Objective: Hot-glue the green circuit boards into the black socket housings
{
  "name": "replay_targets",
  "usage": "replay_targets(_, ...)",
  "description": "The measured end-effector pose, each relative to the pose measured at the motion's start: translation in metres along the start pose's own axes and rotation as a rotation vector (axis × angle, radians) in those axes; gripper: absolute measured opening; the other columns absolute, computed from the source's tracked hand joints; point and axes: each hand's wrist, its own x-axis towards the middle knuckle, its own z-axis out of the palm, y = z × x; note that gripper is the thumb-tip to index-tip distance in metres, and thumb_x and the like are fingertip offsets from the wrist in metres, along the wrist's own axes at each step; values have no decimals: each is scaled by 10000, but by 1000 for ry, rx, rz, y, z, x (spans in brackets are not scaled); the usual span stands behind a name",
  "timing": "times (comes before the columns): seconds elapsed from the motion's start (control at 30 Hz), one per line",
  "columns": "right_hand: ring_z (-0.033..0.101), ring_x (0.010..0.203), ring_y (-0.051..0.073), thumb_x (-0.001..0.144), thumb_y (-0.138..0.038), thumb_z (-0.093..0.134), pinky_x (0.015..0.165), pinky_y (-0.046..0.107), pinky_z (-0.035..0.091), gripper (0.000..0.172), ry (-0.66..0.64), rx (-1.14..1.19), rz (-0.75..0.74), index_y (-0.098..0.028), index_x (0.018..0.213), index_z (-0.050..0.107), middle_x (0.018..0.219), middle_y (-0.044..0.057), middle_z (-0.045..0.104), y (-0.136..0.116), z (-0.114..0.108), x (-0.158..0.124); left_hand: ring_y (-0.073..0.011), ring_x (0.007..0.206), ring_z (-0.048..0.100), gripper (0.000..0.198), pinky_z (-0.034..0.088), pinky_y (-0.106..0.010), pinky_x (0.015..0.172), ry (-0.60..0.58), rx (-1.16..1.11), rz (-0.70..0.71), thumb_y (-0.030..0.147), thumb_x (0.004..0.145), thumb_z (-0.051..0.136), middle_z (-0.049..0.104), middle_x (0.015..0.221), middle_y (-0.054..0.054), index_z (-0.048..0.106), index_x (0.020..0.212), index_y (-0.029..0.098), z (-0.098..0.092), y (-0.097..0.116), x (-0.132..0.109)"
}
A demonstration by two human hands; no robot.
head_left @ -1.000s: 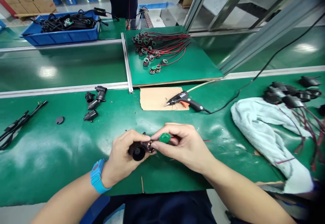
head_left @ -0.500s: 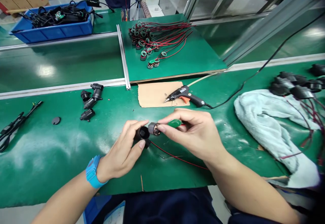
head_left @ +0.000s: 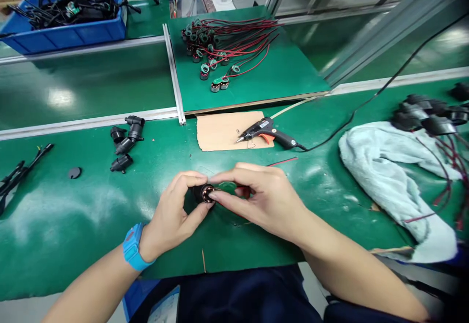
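Grn bench: L hand gripping blk housing, R hand pinching coil at mouth.

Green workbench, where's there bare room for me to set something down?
Widest: front left of the bench, between the black disc, black cables and left hand. Smaller: between the black fittings and cardboard, bar small specks. Crowded: the right end, with towel and wired parts.

I have open counter left of my left grip; beyond my right grip the glue gun blocks me, with the towel farther right.
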Motion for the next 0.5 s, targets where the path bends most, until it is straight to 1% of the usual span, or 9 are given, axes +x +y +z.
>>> replay_targets(0.07, 548, 605, 79, 919, -251, 702, 563, 213, 454, 214, -13, 7, 35, -186, 1115, 756, 740, -13, 647, 3, -9, 0, -189, 1141, 620, 351, 537, -335, 974, -13, -51, -32, 165, 928, 672, 604, 1215, -67, 529, 1238, 251, -1, -2, 0)
replay_targets(0.17, 587, 633, 87, 945, -249, 671, 588, 228, 467, 157, 18, -37, 60, -187, 1053, 766, 796, 1, 707, 7, -20, 0, -184, 1116, 648, 331, 559, -323, 952, -37, -130, -87, 205, 933, 688, 625, 1221, -59, 548, 1226, 269, -2, -2, 1)
replay_targets(0.3, 652, 718, 96, 953, -219, 665, 663, 225, 499, 145, 52, -35, -5, -185, 1055, 762, 850, 10, 736, 9, -17, -2, -169, 1053, 667, 326, 564, -296, 918, -51, -153, -116, 243, 915, 725, 662, 1158, -40, 570, 1199, 276, -3, 1, 1)
replay_targets(0.37, 656, 736, 91, 950, -213, 669, 692, 215, 511, 178, 13, -4, -36, -176, 1106, 747, 889, 16, 739, 8, -13, -2, -167, 1020, 679, 327, 561, -290, 898, -41, -127, -113, 253, 900, 745, 686, 1113, -29, 583, 1183, 276, -4, 1, 1)
replay_targets(0.43, 646, 719, 90, 934, -247, 695, 689, 216, 518, 259, -42, 30, -7, -176, 1182, 719, 935, 21, 737, 10, -9, 0, -199, 1119, 675, 345, 547, -329, 963, 15, -105, -83, 258, 897, 750, 705, 1151, -42, 587, 1201, 275, -5, -4, 4)
replay_targets(0.5, 635, 690, 99, 919, -307, 713, 668, 233, 516, 347, -86, 52, 79, -185, 1243, 690, 943, 20, 730, 16, -5, 3, -247, 1255, 627, 352, 505, -408, 1056, 48, -23, -47, 266, 900, 747, 714, 1213, -60, 597, 1218, 272, -8, -14, 11)
